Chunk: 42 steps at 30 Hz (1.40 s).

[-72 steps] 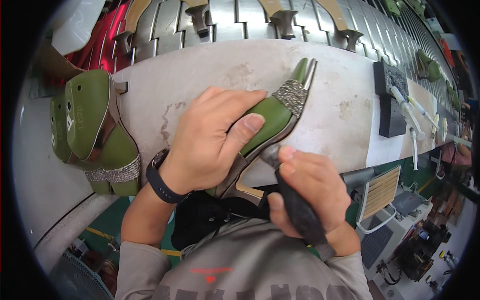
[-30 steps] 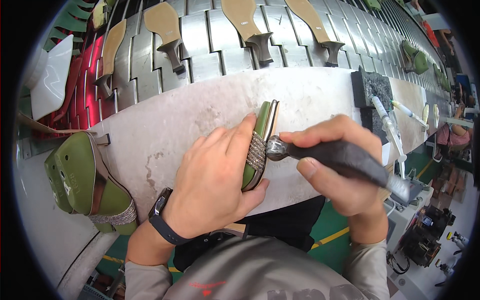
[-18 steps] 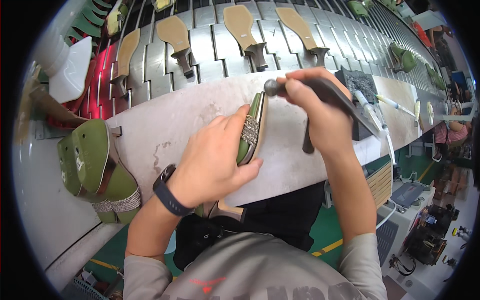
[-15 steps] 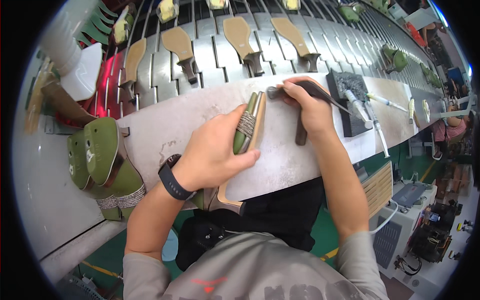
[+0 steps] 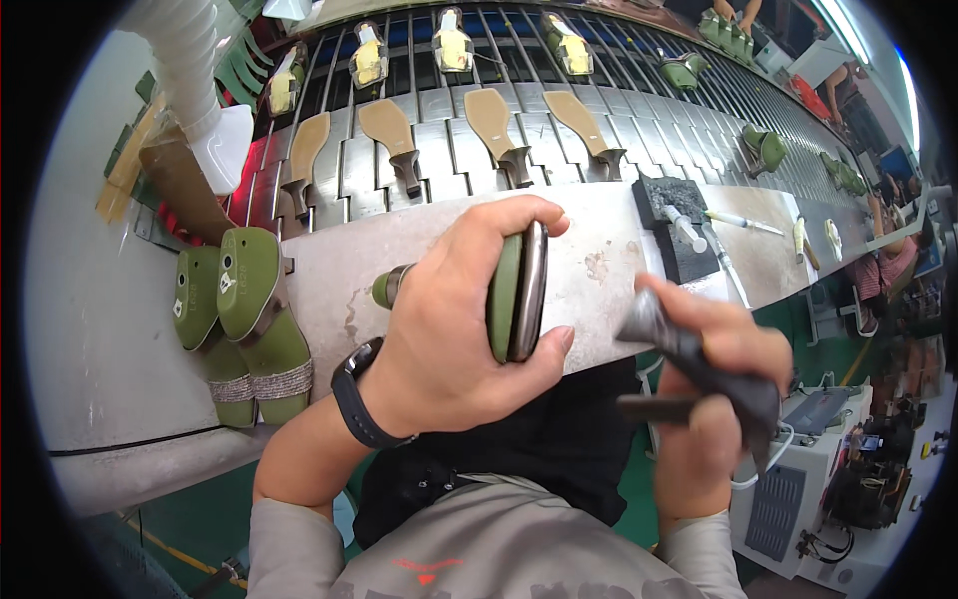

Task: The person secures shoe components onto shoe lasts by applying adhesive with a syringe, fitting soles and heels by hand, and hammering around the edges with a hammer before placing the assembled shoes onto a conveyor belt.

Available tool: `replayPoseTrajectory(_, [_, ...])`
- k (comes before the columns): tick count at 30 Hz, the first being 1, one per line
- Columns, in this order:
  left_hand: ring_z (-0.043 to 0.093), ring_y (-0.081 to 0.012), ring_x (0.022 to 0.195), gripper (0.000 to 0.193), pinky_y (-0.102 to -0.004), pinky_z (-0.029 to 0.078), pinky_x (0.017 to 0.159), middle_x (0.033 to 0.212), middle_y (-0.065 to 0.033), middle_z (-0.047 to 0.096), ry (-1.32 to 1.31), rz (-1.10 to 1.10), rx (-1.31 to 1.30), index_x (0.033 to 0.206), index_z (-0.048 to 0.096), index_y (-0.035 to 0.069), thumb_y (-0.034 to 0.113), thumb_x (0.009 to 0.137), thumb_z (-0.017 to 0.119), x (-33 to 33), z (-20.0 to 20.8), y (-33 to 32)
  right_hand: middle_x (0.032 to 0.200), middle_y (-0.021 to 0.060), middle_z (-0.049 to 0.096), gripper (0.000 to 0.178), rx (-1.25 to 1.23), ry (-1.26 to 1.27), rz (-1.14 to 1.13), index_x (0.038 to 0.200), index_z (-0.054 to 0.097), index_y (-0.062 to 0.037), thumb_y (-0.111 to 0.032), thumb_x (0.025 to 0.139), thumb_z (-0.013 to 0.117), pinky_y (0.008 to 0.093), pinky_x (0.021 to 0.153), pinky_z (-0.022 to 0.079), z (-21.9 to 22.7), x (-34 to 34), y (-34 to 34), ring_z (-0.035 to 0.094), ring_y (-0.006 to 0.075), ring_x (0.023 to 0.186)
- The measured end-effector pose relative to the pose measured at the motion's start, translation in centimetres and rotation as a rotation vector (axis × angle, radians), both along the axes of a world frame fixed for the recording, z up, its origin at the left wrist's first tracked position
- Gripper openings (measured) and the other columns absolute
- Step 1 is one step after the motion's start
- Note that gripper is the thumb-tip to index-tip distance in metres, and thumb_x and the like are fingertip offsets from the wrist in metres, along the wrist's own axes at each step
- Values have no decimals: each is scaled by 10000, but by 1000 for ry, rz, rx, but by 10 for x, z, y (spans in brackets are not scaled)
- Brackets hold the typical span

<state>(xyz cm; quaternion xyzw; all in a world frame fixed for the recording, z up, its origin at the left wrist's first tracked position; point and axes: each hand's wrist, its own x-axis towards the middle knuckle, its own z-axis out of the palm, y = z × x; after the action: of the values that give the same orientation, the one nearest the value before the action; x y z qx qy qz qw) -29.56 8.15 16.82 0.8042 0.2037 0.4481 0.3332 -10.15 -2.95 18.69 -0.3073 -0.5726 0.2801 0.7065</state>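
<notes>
A green shoe (image 5: 504, 299) with a shiny brown sole edge stands on its side over the workbench. My left hand (image 5: 439, 329) is closed around it, with the thumb and fingertips at the brown edge. Its narrower green end sticks out behind the wrist side of that hand. To the right, my right hand (image 5: 733, 339) grips a dark hammer (image 5: 659, 324), apart from the shoe. Motion smears this hand and the hammer, and part of the handle is hidden by the fingers.
Two green sandals (image 5: 249, 290) with glittery straps stand at the bench's left. Several tan soles with heels (image 5: 489, 120) lie on the metal conveyor beyond. A black block (image 5: 684, 250) with syringes (image 5: 689, 228) is at right. A white duct (image 5: 220, 140) hangs at far left.
My left hand has turned the shoe, so its tan sole and strap no longer show. My right hand has drawn the hammer toward me and to the right, away from the shoe.
</notes>
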Motion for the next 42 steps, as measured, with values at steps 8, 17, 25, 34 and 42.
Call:
replayPoseTrajectory(8, [645,-411,989,698,-480,507,874,1135,-175,650,-121,139,-104,1318,565,34,45,671,827,16,-5,-17,1095,298,736,390,-212,-504,133,1045,656,25,-289,913,846,537,1032,585,43,3,11,744,425,1093])
replayPoseTrajectory(17, [678,-392,1108,709,-503,524,945,1254,-227,672,-57,110,221,1414,485,-27,31,761,755,-1,-32,-46,1051,294,756,413,-579,-216,189,994,672,51,-243,800,887,439,949,610,61,0,13,770,368,1003])
replayPoseTrajectory(25, [543,-443,1404,975,-674,303,1226,1565,-302,459,5,465,418,1599,258,32,418,916,836,-36,-146,-82,1267,235,733,285,-663,18,215,1232,624,75,40,956,686,392,1048,560,-83,-26,-42,728,269,1157])
replayPoseTrajectory(34, [483,-508,1431,929,-730,284,1213,1529,-352,461,275,438,447,1547,302,-14,404,913,837,-50,-171,-86,1232,302,729,282,-658,253,227,1197,627,100,-5,938,667,432,1076,547,-126,-32,-36,718,315,1179])
replayPoseTrajectory(42, [531,-405,1420,606,-714,246,1238,1503,-197,562,187,446,312,1453,489,113,346,972,776,-47,-173,-94,1234,336,716,310,-635,333,297,1211,619,88,-48,940,681,462,1076,546,-145,-30,-29,718,353,1174])
